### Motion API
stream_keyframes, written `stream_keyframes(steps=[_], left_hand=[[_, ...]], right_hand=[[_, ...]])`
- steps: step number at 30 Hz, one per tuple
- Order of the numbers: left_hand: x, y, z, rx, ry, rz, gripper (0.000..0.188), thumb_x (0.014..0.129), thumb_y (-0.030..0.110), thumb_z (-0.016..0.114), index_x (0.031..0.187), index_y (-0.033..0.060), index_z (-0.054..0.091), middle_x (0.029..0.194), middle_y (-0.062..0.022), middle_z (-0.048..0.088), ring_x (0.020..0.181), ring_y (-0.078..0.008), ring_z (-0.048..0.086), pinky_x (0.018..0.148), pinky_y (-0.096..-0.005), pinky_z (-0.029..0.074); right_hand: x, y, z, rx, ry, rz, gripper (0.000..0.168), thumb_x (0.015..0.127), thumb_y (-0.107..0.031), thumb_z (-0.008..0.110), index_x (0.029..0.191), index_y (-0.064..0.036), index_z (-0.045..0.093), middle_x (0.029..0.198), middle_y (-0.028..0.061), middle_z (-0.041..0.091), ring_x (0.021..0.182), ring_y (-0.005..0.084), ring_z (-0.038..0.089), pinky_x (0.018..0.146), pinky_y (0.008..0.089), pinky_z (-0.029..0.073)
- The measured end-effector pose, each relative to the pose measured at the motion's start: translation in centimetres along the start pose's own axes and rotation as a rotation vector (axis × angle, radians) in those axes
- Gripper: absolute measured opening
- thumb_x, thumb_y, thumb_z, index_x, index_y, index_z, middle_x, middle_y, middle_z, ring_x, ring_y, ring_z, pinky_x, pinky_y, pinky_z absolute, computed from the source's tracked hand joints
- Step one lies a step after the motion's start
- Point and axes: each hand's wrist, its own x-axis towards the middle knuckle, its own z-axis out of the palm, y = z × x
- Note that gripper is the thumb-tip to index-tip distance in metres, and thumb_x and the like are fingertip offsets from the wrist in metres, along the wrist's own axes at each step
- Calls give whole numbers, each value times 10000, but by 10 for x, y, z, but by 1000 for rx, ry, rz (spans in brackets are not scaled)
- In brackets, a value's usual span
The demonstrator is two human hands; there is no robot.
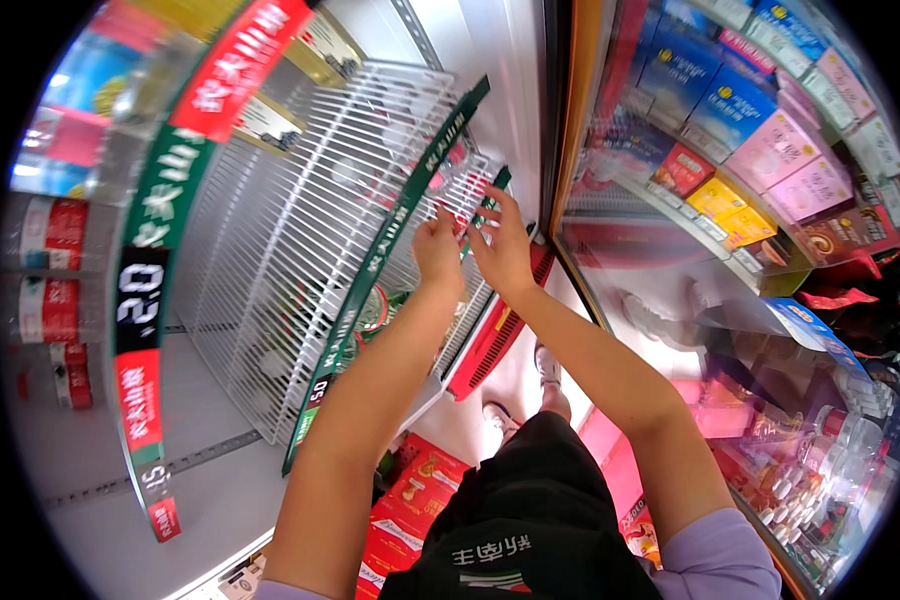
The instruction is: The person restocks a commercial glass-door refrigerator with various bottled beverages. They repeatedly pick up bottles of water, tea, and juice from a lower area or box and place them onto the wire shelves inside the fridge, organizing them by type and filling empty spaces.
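Observation:
My left hand (pixel 439 251) and my right hand (pixel 504 246) are close together at the front of a lower shelf in an open refrigerated display cabinet. The right hand's thumb and fingers are around a dark green label strip (pixel 501 180) on that shelf's front edge. Beside it, the left hand has its fingers bent inward; whether they pinch the strip is hidden. Above and left of the hands runs a white wire shelf (pixel 292 202), with a long green label strip (pixel 397 225) bearing writing along its front. Clear bottles with red caps (pixel 371 307) show partly beneath it.
On the right stands the open glass door (pixel 607 255) with its orange-brown frame, boxed goods (pixel 735 105) behind it. Bottles with red labels (pixel 51 307) are at far left. The cabinet's red base grille (pixel 495 349) lies below my hands, and red cartons (pixel 412 510) stand on the floor.

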Motion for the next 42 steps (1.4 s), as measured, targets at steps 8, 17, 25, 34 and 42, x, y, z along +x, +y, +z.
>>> stream_keyframes(steps=[8, 17, 25, 34, 42], left_hand=[[41, 10, 40, -176, 148, 195, 471, 815, 90, 740, 1209, 19, 491, 1238, -147, 496, 1074, -226, 541, 861, -369, 487], [109, 12, 40, 153, 268, 348, 595, 745, 14, 786, 1262, 37, 493, 1208, -99, 538, 1041, -205, 555, 880, -337, 487], [50, -22, 14, 310, 14, 665, 615, 696, -61, 769, 1242, 27, 499, 1155, -111, 605, 1039, -211, 600, 897, -333, 494], [-110, 56, 9, 389, -200, 824, 613, 666, 200, 878, 1160, 12, 568, 1049, -76, 632, 987, -168, 577, 876, -321, 466], [-228, 235, -17, 274, -312, 1329, 749, 567, 147, 831, 1275, 84, 597, 1149, -114, 573, 1082, -305, 498, 952, -404, 410]], right_hand=[[41, 17, 31, 519, -45, 337, 673, 859, -41, 563, 1454, -87, 252, 1505, 148, 275, 1314, 293, 420, 1059, 387, 380], [41, 24, 20, 479, -76, 327, 713, 848, -43, 560, 1475, -80, 222, 1522, 160, 257, 1340, 315, 388, 1060, 380, 375], [17, 31, 1, 434, -175, 262, 576, 917, 23, 480, 1461, -92, 329, 1487, 49, 347, 1349, 219, 377, 1092, 322, 312], [-66, -47, -56, -24, -34, -127, 844, 711, 41, 606, 1475, -30, 256, 1410, 176, 420, 1353, 286, 363, 1094, 397, 320], [-56, -250, -23, 333, 2, -475, 480, 762, 96, 699, 1214, 11, 562, 1181, 102, 608, 1073, 195, 601, 905, 332, 503]])
